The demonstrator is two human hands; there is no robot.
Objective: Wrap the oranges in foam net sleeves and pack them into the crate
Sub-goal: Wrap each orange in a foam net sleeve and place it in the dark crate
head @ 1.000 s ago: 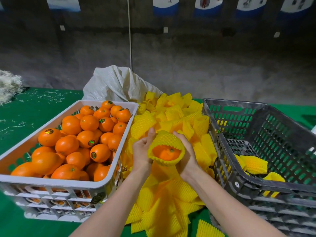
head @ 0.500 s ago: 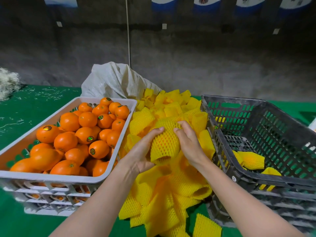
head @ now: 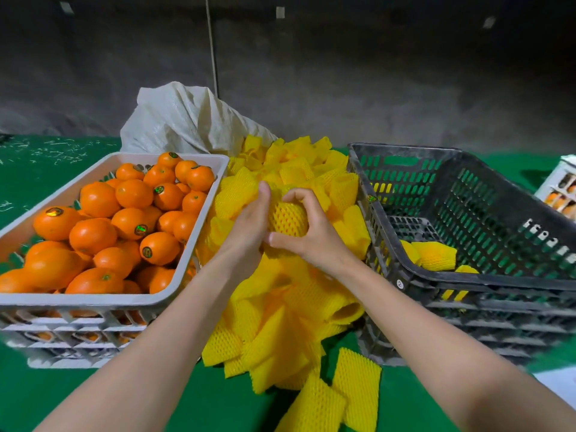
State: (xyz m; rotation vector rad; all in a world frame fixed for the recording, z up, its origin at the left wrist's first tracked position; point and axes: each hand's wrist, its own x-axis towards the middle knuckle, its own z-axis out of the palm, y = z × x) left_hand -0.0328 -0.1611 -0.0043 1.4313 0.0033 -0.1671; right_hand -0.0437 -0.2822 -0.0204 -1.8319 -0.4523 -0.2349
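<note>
Centrally, left hand (head: 249, 226) and right hand (head: 313, 236) grip sleeved orange (head: 288, 217) between white crate (head: 93, 299) and black crate (head: 498, 278) rims.

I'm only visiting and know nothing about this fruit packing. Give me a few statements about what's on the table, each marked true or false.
1. The left hand and right hand together hold one sleeved orange. True.
2. The bare oranges sit in a white crate on the person's left. True.
3. The black crate is packed full. False: only a few wrapped oranges lie in it.
4. The loose sleeves piled between the crates are blue. False: they are yellow.
</note>
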